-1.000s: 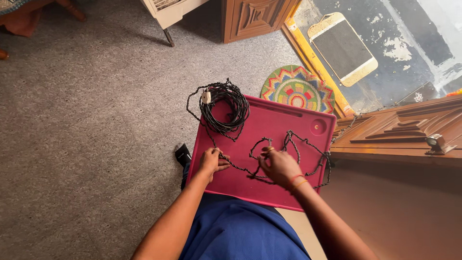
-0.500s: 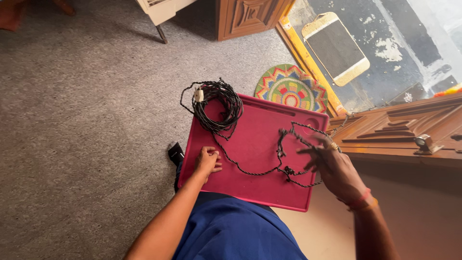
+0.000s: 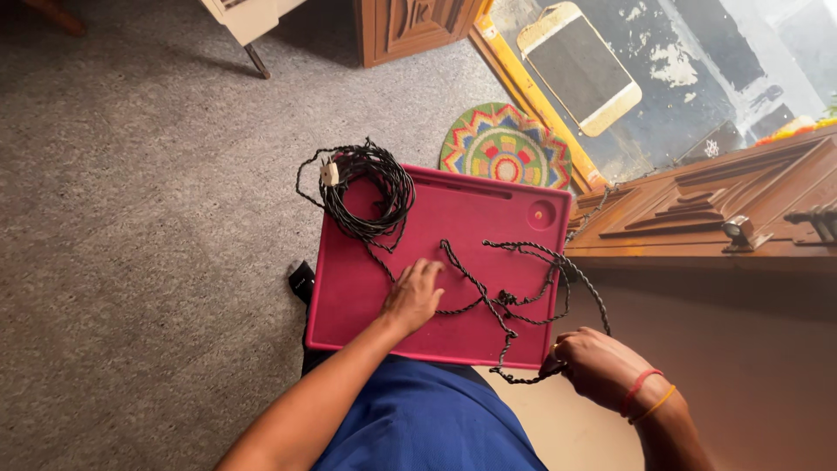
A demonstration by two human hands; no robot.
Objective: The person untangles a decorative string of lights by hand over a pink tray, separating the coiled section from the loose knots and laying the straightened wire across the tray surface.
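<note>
on the red tray, left hand flat on black cord, right hand pinching it.

Setting: home interior, floor level. Grey carpet covers the floor. Carved wooden furniture stands at the far edge; a carved wooden door panel lies to the right. Round multicoloured woven mat on the carpet beside a yellow-painted threshold onto worn concrete.
</note>
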